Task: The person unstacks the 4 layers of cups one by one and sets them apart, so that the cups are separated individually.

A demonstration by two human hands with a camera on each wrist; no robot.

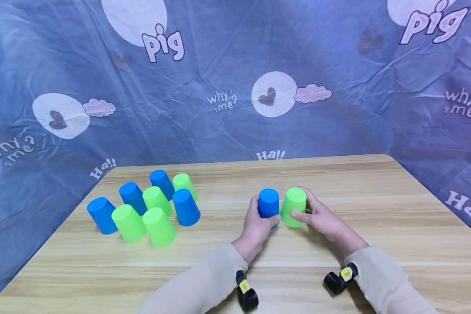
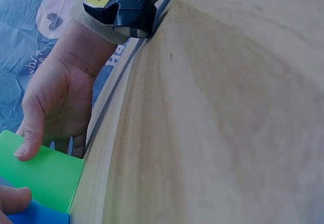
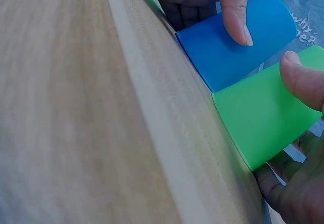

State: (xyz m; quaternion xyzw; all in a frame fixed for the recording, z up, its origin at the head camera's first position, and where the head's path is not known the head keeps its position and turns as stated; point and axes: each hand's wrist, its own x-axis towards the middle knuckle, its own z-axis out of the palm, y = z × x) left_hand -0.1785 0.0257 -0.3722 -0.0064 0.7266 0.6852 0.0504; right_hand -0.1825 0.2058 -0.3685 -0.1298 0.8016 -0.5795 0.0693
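Note:
Side by side near the middle of the table stand two upside-down cups, a blue cup [image 1: 268,202] and a light green cup [image 1: 294,207]. My left hand [image 1: 257,226] grips the blue cup, thumb across its near side and fingers round its left. Around the green cup curls my right hand [image 1: 321,219], with the thumb on the front and the fingers behind. In the right wrist view the rims of the blue cup [image 3: 233,44] and green cup [image 3: 268,113] meet at the tabletop. The left wrist view shows the green cup [image 2: 43,171] beside the blue one.
On the left of the wooden table [image 1: 227,183] several blue and green cups stand upside down in a loose group, among them a front green cup [image 1: 159,227] and a right-hand blue cup [image 1: 186,208]. A printed blue cloth [image 1: 204,126] hangs behind the table.

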